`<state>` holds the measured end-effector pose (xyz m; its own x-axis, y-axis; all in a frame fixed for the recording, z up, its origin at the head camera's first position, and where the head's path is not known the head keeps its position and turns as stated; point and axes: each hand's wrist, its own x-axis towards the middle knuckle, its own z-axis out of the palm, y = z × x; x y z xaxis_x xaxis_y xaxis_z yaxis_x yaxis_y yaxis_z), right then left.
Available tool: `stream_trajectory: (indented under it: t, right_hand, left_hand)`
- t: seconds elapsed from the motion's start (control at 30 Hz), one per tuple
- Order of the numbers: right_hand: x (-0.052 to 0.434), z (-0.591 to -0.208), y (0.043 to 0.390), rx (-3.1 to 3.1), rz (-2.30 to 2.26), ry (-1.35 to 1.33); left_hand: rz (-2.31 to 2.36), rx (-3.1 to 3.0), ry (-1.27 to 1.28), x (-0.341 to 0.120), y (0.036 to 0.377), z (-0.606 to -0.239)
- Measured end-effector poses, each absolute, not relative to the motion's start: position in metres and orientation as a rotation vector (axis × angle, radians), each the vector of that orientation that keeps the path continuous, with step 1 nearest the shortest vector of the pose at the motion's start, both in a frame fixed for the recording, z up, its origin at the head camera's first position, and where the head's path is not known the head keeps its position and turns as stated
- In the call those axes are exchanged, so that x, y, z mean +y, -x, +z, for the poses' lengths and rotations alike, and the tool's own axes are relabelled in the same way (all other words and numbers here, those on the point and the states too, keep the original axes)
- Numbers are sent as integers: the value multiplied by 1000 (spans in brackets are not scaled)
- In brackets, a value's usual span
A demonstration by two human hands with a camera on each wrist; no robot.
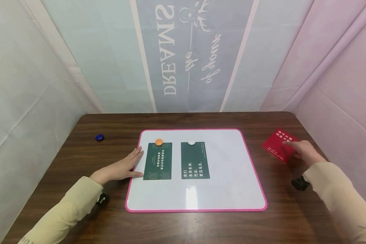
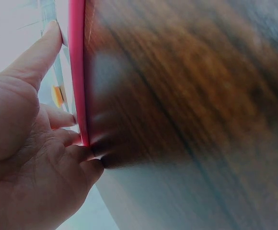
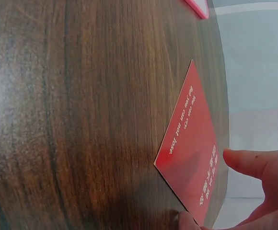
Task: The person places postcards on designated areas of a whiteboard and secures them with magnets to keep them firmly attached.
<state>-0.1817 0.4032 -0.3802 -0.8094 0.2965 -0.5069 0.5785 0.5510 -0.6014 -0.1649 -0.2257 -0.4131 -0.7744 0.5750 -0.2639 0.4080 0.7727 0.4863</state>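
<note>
Left hand [image 1: 121, 168] lies flat on the surface [image 1: 183, 227], fingers [image 2: 38, 52] straight and slightly apart, fingertips touching the pink left edge of the whiteboard [image 1: 228, 176] and the edge of the left green card [image 1: 158, 161]; it grips nothing. Right hand [image 1: 305, 151] is at the red card [image 1: 279, 145], which lies flat on the surface well to the right of the whiteboard, near the right edge. Fingers rest on the card's near corner, thumb [image 3: 247, 163] lifted just above it (wrist view shows fingertips at the card edge, can't tell if they're pinching it or only touching). On the whiteboard: left green card pinned by an orange magnet [image 1: 159, 142] at its top edge, second green card [image 1: 195, 160] just beside it with a white magnet [image 1: 191, 142] at its top. A blue magnet [image 1: 99, 137] sits alone on the surface, well left of the whiteboard.
</note>
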Motion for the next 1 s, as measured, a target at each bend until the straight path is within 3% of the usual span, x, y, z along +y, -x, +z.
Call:
stream_trajectory:
  t: [0.27,0.6,1.0]
  right_hand:
    - [398,-379,183,2435,-1106,-656]
    - [373,-378,200,2407,-823,-1071]
    - [373,-380,202,2448,-791,-1055]
  left_hand:
    - [574,2566,-745,-226,165,-415]
    - [578,2572,-746,-227,166,-418]
    - [588,2569,-738,-226,164,-413]
